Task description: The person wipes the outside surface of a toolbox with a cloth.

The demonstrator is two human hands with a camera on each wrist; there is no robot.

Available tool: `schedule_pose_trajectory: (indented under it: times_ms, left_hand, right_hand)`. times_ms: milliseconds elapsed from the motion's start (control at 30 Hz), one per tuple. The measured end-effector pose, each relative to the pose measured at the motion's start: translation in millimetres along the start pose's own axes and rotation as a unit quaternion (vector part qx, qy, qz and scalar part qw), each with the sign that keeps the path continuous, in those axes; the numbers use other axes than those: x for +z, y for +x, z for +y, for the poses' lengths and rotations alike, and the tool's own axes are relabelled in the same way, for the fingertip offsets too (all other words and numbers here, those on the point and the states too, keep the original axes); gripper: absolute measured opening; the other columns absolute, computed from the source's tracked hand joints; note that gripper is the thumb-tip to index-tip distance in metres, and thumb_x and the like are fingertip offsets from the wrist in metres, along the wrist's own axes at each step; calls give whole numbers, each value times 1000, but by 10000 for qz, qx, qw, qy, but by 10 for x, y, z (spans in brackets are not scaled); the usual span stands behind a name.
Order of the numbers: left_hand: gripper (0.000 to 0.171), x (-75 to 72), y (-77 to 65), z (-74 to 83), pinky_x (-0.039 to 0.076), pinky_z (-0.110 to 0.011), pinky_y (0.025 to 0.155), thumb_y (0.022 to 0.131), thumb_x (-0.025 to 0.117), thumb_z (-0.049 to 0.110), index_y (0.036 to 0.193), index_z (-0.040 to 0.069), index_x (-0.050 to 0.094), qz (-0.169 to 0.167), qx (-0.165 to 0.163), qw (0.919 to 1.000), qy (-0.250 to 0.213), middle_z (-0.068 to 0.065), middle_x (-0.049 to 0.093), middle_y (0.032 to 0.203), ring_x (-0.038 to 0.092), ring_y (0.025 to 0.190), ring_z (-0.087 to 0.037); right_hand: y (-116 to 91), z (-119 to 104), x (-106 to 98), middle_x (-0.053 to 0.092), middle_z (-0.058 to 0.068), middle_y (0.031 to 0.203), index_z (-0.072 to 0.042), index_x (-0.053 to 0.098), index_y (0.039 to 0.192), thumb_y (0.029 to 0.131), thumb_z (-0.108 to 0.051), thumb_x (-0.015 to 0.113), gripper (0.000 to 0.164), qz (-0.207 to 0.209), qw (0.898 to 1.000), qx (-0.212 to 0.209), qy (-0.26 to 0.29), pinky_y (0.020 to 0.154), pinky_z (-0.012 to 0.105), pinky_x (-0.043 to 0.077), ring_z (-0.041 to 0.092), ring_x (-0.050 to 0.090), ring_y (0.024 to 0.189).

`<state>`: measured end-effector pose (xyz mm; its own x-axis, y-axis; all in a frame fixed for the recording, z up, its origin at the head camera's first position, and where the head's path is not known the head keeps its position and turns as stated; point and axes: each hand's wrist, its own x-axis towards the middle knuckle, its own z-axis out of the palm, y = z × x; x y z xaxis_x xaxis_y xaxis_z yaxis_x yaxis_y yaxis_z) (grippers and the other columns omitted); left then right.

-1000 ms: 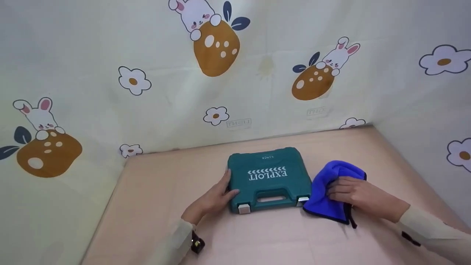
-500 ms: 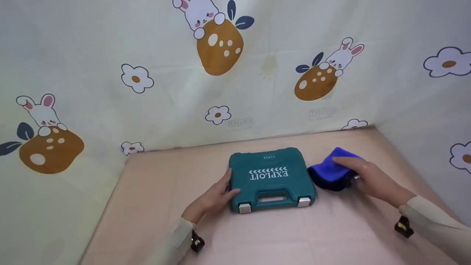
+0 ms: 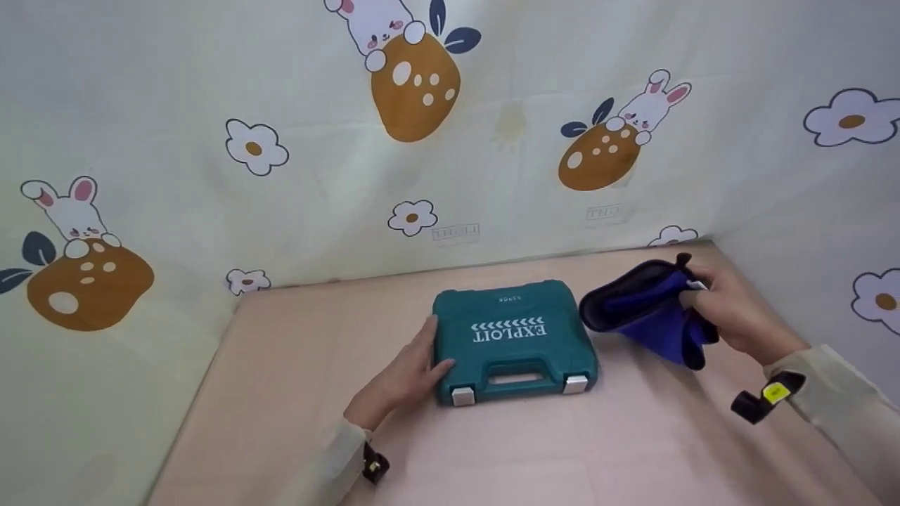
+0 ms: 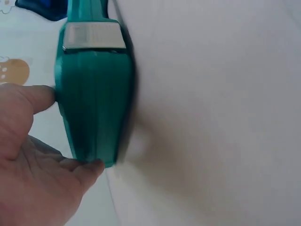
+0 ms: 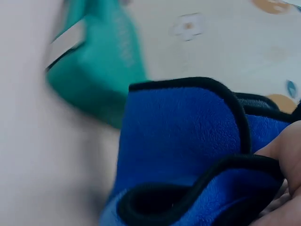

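A closed teal plastic tool case [image 3: 515, 340] with two silver latches lies flat on the pink table [image 3: 295, 365]; the case [image 4: 94, 89] fills the left wrist view and the case [image 5: 99, 66] shows blurred in the right wrist view. My left hand [image 3: 408, 372] rests against its left side, thumb and fingers touching the edge. My right hand [image 3: 731, 313] grips a folded blue cloth [image 3: 650, 309] with black trim, lifted off the table to the right of the case. The cloth [image 5: 188, 150] fills the right wrist view.
Curtains printed with rabbits and flowers [image 3: 415, 84] wall in the table at the back and on both sides. Bare pink tabletop lies in front of the case and to its left.
My right hand has lifted the blue cloth off the table and carried it back and to the right of the case. The left hand and the case have stayed put.
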<state>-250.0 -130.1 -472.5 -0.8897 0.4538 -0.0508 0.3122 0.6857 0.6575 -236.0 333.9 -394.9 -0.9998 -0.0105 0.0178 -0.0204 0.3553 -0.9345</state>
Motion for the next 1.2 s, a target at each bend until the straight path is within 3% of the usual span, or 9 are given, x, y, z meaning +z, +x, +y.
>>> schedule_pose_trajectory:
  times_ms: [100, 200, 367, 567, 667, 800, 1000, 1100, 1200]
  left_hand:
    - [83, 1, -34, 75, 20, -49, 117, 106, 58, 31, 162, 1, 4, 157, 30, 9997, 162, -17, 6, 168, 11, 152, -32]
    - [79, -3, -64, 165, 22, -51, 116, 106, 59, 29, 162, 1, 10, 331, 59, 9992, 208, -17, 11, 167, 15, 151, -33]
    - [72, -49, -124, 356, 26, -53, 114, 106, 58, 27, 161, 3, 20, 430, 26, 9990, -125, -16, 20, 165, 24, 149, -35]
    - [64, -82, -126, 683, 30, -50, 113, 107, 54, 30, 158, 1, 29, 362, 193, 9935, -1062, -18, 32, 160, 32, 146, -34]
    - [64, -78, -48, 876, 30, -44, 114, 108, 52, 34, 158, 2, 30, 241, 322, 9823, -1831, -15, 32, 161, 31, 146, -29]
    - [71, -43, 143, 1106, 27, -42, 116, 108, 50, 42, 161, 4, 23, 111, 352, 9590, -2809, -12, 26, 164, 26, 149, -25]
    - [91, 79, 457, 1373, 20, -46, 118, 102, 51, 56, 163, 6, 6, 159, -199, 9278, -3723, -11, 10, 168, 14, 151, -26]
    - [96, 162, 578, 1470, 20, -47, 118, 100, 52, 60, 163, 4, 7, 235, -409, 9115, -4087, -14, 13, 167, 18, 150, -27]
    - [92, 246, 651, 1529, 24, -46, 117, 99, 56, 58, 161, 2, 17, 424, -320, 8975, -4379, -15, 29, 161, 32, 144, -26]
  right_hand:
    - [-14, -96, -16, 57, 7, 95, 2, 64, 103, 87, 15, 50, 25, -79, 9940, 334, 1034, 59, 26, 48, 14, 55, 69]
    - [-27, -177, 0, 53, 1, 80, -5, 60, 86, 85, 18, 50, 25, -164, 9834, 523, 1731, 57, 25, 47, 14, 53, 65]
    - [-51, -295, 98, 48, 1, 79, -3, 55, 83, 84, 20, 48, 23, -256, 9679, 701, 2401, 56, 23, 46, 14, 50, 65]
    - [-45, -455, 327, 46, 1, 83, -1, 52, 93, 89, 17, 46, 19, -249, 9554, 600, 2882, 59, 23, 45, 13, 49, 68]
    - [-27, -531, 499, 49, 6, 96, 5, 49, 109, 89, 18, 47, 24, -239, 9569, 444, 2859, 68, 24, 47, 16, 52, 81]
    - [33, -619, 778, 45, 14, 119, 13, 40, 130, 89, 17, 45, 42, -119, 9602, 319, 2773, 82, 25, 48, 19, 50, 101]
    - [116, -650, 1281, 45, 21, 135, 12, 39, 144, 87, 15, 41, 57, 65, 9664, 74, 2567, 86, 27, 48, 24, 50, 109]
    - [122, -636, 1521, 45, 19, 146, 6, 39, 151, 94, 13, 42, 58, 47, 9720, -170, 2341, 96, 31, 45, 25, 48, 121]
    - [109, -630, 1716, 48, 18, 147, 2, 43, 151, 101, 6, 48, 50, 21, 9803, -424, 1926, 101, 36, 43, 27, 48, 125]
